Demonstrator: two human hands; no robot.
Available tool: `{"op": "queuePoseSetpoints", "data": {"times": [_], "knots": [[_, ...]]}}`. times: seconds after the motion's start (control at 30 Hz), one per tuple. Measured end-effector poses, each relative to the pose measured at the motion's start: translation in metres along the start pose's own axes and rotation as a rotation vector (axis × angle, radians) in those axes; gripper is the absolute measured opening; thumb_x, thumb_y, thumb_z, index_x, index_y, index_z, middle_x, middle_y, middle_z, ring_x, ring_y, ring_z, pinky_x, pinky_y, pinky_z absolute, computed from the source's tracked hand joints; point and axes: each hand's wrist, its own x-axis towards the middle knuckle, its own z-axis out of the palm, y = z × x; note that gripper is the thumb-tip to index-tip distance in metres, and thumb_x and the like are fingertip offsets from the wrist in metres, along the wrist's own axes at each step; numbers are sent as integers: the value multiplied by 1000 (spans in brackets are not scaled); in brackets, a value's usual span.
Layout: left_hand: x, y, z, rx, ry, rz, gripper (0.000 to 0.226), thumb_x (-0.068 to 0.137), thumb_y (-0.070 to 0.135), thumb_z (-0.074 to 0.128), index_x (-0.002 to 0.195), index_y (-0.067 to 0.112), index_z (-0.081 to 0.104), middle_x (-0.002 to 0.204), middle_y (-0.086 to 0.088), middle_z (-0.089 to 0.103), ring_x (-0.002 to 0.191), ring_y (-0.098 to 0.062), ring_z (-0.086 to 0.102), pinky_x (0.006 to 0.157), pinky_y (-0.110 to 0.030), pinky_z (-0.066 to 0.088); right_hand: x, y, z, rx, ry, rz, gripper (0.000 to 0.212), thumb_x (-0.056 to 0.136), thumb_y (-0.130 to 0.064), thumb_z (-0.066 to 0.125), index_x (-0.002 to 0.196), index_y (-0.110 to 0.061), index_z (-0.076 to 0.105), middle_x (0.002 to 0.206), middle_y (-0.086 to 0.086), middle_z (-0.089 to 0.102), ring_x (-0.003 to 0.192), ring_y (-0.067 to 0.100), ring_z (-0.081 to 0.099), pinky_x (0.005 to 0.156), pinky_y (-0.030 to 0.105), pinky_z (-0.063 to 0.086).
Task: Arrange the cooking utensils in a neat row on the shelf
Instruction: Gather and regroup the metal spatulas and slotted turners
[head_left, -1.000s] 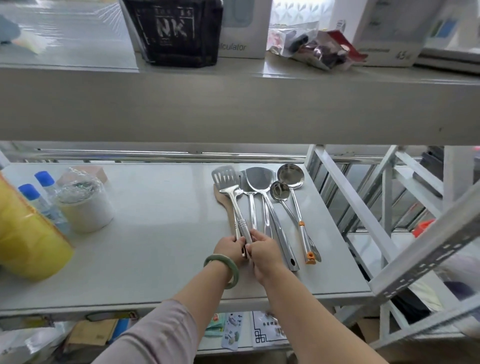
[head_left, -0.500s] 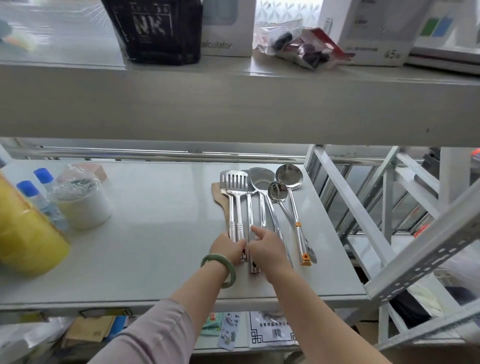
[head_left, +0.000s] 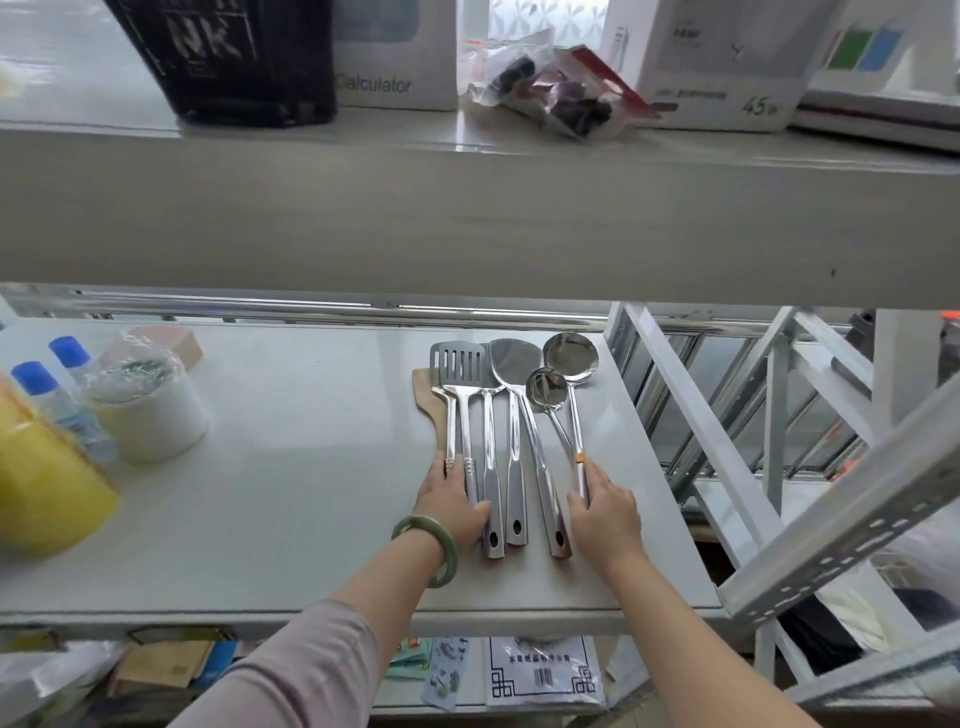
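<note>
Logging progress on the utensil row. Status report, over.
Left hand flat on slotted spatula handle. Right hand on ladle handle. Utensils side by side, nothing blocking.

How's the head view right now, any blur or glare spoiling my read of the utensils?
Head view: the steel slotted spatula and round steel ladle are sharp, with mild reflections; the yellow object at the left edge is blurred; straight shelf lines bow from wide-angle distortion.
</note>
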Motion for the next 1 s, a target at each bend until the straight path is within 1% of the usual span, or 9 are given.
{"op": "queuePoseSetpoints", "data": {"times": [0.13, 0.33, 0.43, 0.57, 0.67, 0.73, 0.8, 0.9, 1.0], "knots": [[16, 20, 12, 64, -53, 34, 65, 94, 20, 39, 150, 12, 7, 160, -6, -4, 148, -22, 6, 121, -35, 13, 8, 8, -4, 48, 12, 22, 57, 94, -17, 39, 148, -19, 24, 135, 9, 54, 121, 32, 38, 106, 44, 36], [19, 23, 8, 131, -69, 57, 66, 94, 21, 38, 150, 11, 4, 159, -10, -7, 148, -24, 3, 122, -37, 10, 1, -3, 3, 49, 27, 10, 58, 93, -12, 38, 149, -17, 22, 128, 13, 58, 120, 31, 39, 104, 43, 37], [22, 22, 8, 155, -70, 74, 66, 94, 21, 39, 150, 10, 4, 159, -11, -6, 148, -24, 2, 122, -37, 10, -5, -5, 10, 69, 68, 11, 58, 93, -11, 37, 149, -16, 23, 130, 11, 57, 119, 31, 40, 103, 41, 38], [21, 22, 8, 153, -51, 79, 67, 92, 22, 40, 150, 14, 8, 160, -8, -2, 147, -24, 10, 121, -35, 14, -4, -7, 8, 0, 58, 18, 57, 94, -14, 36, 149, -15, 21, 142, 6, 48, 122, 31, 40, 105, 41, 35], [16, 19, 13, 90, 48, 67, 62, 89, 21, 42, 147, 16, 21, 159, -9, 8, 145, -25, 19, 120, -36, 19, -1, -8, 1, -111, 90, -6, 55, 94, -20, 42, 146, -12, 29, 147, 8, 42, 131, 31, 38, 108, 42, 31], [6, 19, 18, 63, 204, 99, 55, 88, 19, 46, 142, 17, 33, 152, -8, 23, 140, -24, 26, 119, -34, 23, -2, -8, 0, -89, 166, -137, 51, 91, -14, 47, 141, -7, 40, 144, 13, 46, 132, 31, 40, 111, 40, 29], [-7, 22, 24, 50, 330, 169, 47, 89, 15, 48, 136, 17, 42, 141, -5, 34, 132, -19, 36, 114, -28, 28, -2, -11, 1, -43, 164, -250, 49, 88, -4, 48, 137, -2, 45, 136, 17, 53, 128, 31, 46, 111, 36, 32], [-22, 27, 35, 13, 333, 208, 43, 90, 15, 48, 133, 16, 45, 132, -3, 40, 123, -16, 45, 110, -24, 33, -2, -23, 2, -36, 75, -269, 54, 87, -2, 46, 140, -4, 40, 126, 17, 58, 117, 32, 52, 103, 33, 39], [-25, 28, 44, 35, 309, 156, 45, 90, 17, 46, 135, 14, 43, 132, -3, 42, 123, -17, 45, 110, -23, 31, 0, -34, 6, -82, 1, -202, 59, 85, -4, 44, 144, -7, 34, 133, 16, 52, 123, 32, 46, 104, 35, 38]]}}
